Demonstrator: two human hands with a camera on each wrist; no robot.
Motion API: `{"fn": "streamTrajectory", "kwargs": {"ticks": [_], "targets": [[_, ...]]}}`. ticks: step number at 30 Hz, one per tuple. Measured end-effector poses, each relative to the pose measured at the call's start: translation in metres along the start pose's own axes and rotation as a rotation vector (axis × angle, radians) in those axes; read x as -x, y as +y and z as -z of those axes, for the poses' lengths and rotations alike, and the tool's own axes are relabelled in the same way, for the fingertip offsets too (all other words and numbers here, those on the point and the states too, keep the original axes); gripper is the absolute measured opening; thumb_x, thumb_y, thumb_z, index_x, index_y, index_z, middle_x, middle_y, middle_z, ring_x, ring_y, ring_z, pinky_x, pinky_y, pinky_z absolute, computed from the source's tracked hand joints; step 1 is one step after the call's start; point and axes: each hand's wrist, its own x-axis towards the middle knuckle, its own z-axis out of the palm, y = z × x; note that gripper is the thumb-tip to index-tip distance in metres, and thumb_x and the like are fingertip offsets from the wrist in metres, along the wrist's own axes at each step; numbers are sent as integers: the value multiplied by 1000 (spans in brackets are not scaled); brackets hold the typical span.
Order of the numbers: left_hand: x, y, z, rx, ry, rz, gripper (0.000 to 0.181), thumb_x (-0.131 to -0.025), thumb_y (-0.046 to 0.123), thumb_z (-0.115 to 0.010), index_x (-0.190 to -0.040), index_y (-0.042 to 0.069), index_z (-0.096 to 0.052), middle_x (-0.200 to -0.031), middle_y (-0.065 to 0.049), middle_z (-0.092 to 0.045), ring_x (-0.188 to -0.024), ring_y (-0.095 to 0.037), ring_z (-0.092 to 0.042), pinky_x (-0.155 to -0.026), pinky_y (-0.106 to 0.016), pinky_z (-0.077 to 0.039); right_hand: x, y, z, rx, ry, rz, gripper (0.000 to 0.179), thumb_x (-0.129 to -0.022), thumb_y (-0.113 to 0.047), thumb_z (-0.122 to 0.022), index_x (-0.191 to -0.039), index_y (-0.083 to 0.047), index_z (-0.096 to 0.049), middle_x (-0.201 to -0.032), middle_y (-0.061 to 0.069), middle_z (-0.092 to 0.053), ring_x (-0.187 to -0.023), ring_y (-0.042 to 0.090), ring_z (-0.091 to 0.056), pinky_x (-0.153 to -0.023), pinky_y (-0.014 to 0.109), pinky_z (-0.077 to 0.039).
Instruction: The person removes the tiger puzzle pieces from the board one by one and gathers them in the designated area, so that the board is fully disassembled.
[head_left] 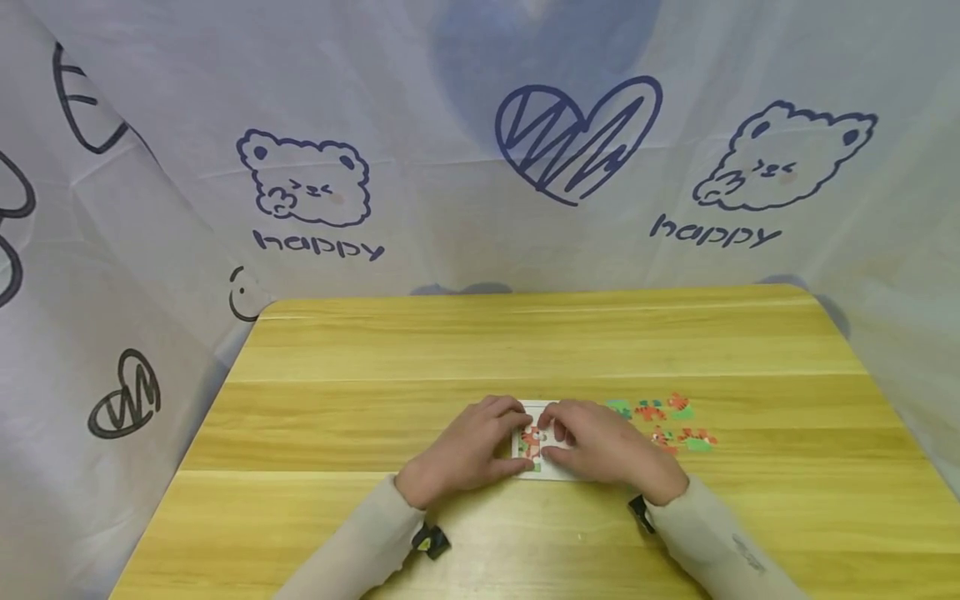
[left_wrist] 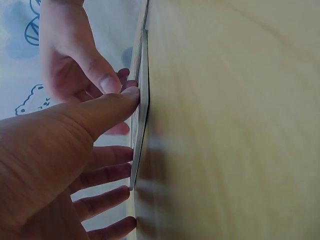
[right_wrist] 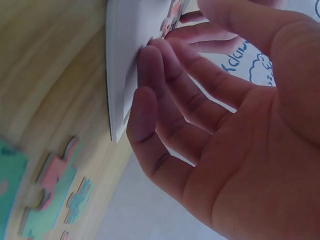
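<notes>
On the table lies a white puzzle board [head_left: 558, 469], with joined orange, white and green pieces [head_left: 531, 443] along its left side. My left hand [head_left: 474, 446] rests at the board's left side, fingers spread, thumb on the joined pieces near the front edge. In the left wrist view, the thumb [left_wrist: 120, 105] touches the board's edge [left_wrist: 143, 105]. My right hand [head_left: 603, 442] is over the board's right part, its fingertips at the joined pieces. The right wrist view shows bent fingers [right_wrist: 165, 100] touching the board [right_wrist: 120, 65], with no piece seen held between them.
Several loose puzzle pieces [head_left: 697, 439] in orange and green lie on the wooden table [head_left: 337, 400] to the right of the board. A white cloth [head_left: 442, 208] with blue drawings hangs behind the table's far edge.
</notes>
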Motion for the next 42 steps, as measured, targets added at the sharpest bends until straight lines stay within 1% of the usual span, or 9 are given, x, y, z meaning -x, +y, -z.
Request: {"fn": "streamTrajectory", "kwargs": {"ticks": [4, 9, 14, 20, 26, 29, 33, 36, 42], "targets": [[0, -1, -1, 4, 11, -10, 57, -101, 44, -79, -142, 5, -70, -141, -5, -67, -132, -24, -61, -114, -44, -55, -4, -4, -4, 25, -5, -36, 33, -98, -23, -82, -126, -9, -72, -88, -4, -59, -76, 9, -49, -67, 25, -41], [0, -2, 1, -7, 20, -21, 56, -100, 44, -80, -141, 7, -71, -135, -2, -69, -125, -22, -63, -108, -42, -57, -8, -8, -10, 70, 13, -29, 31, -96, -20, -84, -121, -8, -71, -97, -2, -62, -81, 12, -52, -71, 29, -46], [-1, -2, 2, -2, 26, -15, 55, -99, 44, -81, -140, 8, -73, -133, -1, -70, -121, -21, -63, -103, -41, -57, -10, -13, -12, 93, 15, -29, 28, -96, -16, -84, -118, -6, -69, -103, 1, -65, -83, 14, -55, -74, 33, -50], [0, -2, 2, 1, 29, -15, 56, -99, 43, -82, -141, 8, -72, -134, -1, -70, -120, -21, -62, -101, -40, -57, -12, -12, -12, 36, 6, -66, 31, -95, -14, -85, -118, -7, -65, -99, 0, -61, -81, 14, -52, -72, 29, -46], [0, -2, 3, -4, 35, -22, 56, -98, 42, -83, -141, 7, -72, -133, -2, -70, -120, -21, -63, -99, -40, -58, -11, -9, -13, -11, 49, -20, 30, -93, -11, -86, -112, -12, -63, -92, -2, -60, -77, 10, -50, -68, 24, -43], [-1, -2, 2, 4, 28, -14, 56, -99, 44, -82, -141, 8, -72, -134, -1, -70, -121, -20, -62, -101, -40, -57, -11, -7, -13, -39, 74, -1, 26, -94, -8, -84, -109, -14, -64, -89, -5, -63, -77, 6, -53, -68, 22, -45], [0, -2, 2, 11, 30, -6, 54, -99, 45, -82, -138, 9, -73, -134, -1, -70, -121, -20, -62, -101, -41, -57, -11, -5, -14, -71, 110, 22, 14, -99, -5, -76, -105, -15, -68, -87, -8, -68, -77, 1, -59, -69, 20, -51], [0, -3, 1, 9, 36, -7, 53, -99, 46, -82, -136, 9, -74, -132, 0, -70, -120, -20, -62, -99, -40, -57, -10, -4, -14, -86, 128, 32, 12, -101, -5, -73, -101, -17, -70, -85, -9, -70, -75, 0, -59, -69, 20, -52], [0, -2, 1, 1, 32, -12, 54, -98, 46, -82, -137, 9, -74, -132, -1, -70, -120, -20, -63, -101, -40, -57, -8, -1, -11, -138, 121, 19, 8, -103, -9, -71, -103, -16, -73, -89, -8, -74, -79, 0, -64, -74, 21, -57]]}}
